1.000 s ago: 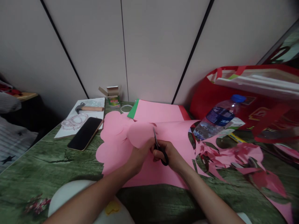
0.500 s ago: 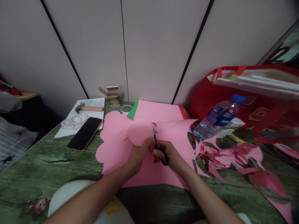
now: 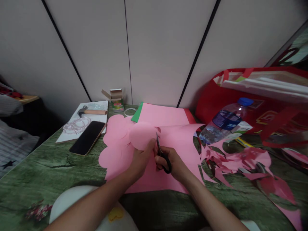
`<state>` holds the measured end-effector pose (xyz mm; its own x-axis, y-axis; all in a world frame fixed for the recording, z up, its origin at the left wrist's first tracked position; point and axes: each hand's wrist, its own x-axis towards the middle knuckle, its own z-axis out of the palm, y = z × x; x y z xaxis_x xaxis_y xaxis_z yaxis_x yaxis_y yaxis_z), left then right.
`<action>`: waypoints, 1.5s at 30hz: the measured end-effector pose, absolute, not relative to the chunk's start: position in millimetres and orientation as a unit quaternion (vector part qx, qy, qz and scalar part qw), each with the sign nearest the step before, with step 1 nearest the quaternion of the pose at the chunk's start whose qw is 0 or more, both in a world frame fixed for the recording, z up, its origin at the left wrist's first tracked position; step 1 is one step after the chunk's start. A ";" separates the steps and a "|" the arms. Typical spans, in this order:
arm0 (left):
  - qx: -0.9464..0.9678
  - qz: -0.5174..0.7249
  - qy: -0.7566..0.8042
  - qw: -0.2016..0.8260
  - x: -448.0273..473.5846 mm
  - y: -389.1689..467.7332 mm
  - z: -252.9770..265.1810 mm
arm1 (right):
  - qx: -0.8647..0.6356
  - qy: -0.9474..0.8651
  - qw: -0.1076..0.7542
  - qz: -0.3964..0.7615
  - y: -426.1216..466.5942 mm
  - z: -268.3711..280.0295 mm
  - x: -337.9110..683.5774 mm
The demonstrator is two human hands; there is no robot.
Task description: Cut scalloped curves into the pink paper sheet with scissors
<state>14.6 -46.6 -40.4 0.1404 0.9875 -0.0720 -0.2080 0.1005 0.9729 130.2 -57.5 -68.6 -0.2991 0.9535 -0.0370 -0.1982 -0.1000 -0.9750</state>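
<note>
My left hand pinches the lower right edge of a rounded piece of pink paper. The fingers of my right hand are wrapped through the black handles of a pair of scissors. The blades point away from me along the right edge of the rounded piece, where a small curl of paper stands up. Under both hands lies a large pink sheet. Overlapping pink paper rounds spread out to the left of my left hand.
A phone and a hammer lie at left, near an open small box. Pink paper scraps, a water bottle and a red bag fill the right side. A white rounded thing is at the front.
Both hands, the scissors and the rounded paper have shifted slightly left. The scissors have tilted a little, with their handles lower. Both hands keep their hold.
</note>
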 end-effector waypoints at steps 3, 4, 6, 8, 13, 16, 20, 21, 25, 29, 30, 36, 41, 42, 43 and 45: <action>0.458 0.487 0.447 0.594 14.8 -47.2 -40.2 | -0.380 -0.492 0.464 0.631 -56.8 -65.0 129.7; 0.464 0.482 0.447 0.594 14.7 -47.2 -40.9 | -0.380 -0.495 0.467 0.626 -56.0 -64.1 130.4; 0.478 0.475 0.448 0.587 14.3 -47.0 -43.1 | -0.380 -0.504 0.470 0.617 -54.3 -62.8 132.6; 0.486 0.476 0.455 0.575 13.8 -46.5 -45.4 | -0.382 -0.511 0.473 0.608 -52.7 -62.5 134.9; 0.482 0.472 0.469 0.571 13.5 -45.5 -47.3 | -0.384 -0.520 0.471 0.601 -51.4 -65.1 136.4; 0.481 0.471 0.467 0.573 13.3 -45.6 -45.9 | -0.379 -0.517 0.472 0.606 -51.3 -67.3 135.9; 0.478 0.463 0.468 0.582 13.8 -46.4 -42.6 | -0.367 -0.516 0.474 0.612 -50.9 -66.0 135.9; 0.474 0.464 0.470 0.583 14.1 -46.6 -41.7 | -0.369 -0.516 0.473 0.612 -50.8 -64.9 135.9; 0.464 0.468 0.464 0.592 15.3 -47.2 -38.9 | -0.380 -0.514 0.467 0.611 -51.5 -59.9 135.9; 0.462 0.471 0.450 0.603 15.4 -47.6 -37.4 | -0.392 -0.513 0.461 0.609 -52.4 -57.7 135.5; 0.463 0.472 0.444 0.604 15.4 -47.8 -37.3 | -0.397 -0.513 0.458 0.608 -52.6 -57.5 135.5; 0.455 0.488 0.400 0.628 16.4 -47.5 -40.0 | -0.396 -0.510 0.453 0.615 -53.2 -57.7 137.1; 0.450 0.498 0.362 0.648 17.3 -46.0 -43.3 | -0.403 -0.501 0.448 0.621 -53.6 -57.6 137.4; 0.450 0.498 0.359 0.649 17.2 -46.0 -43.6 | -0.404 -0.501 0.446 0.622 -53.5 -57.6 137.3; 0.451 0.497 0.357 0.650 17.1 -46.0 -43.6 | -0.407 -0.500 0.445 0.622 -53.4 -57.7 137.3; 0.450 0.499 0.357 0.649 16.7 -46.3 -43.4 | -0.411 -0.500 0.442 0.621 -53.1 -58.1 137.3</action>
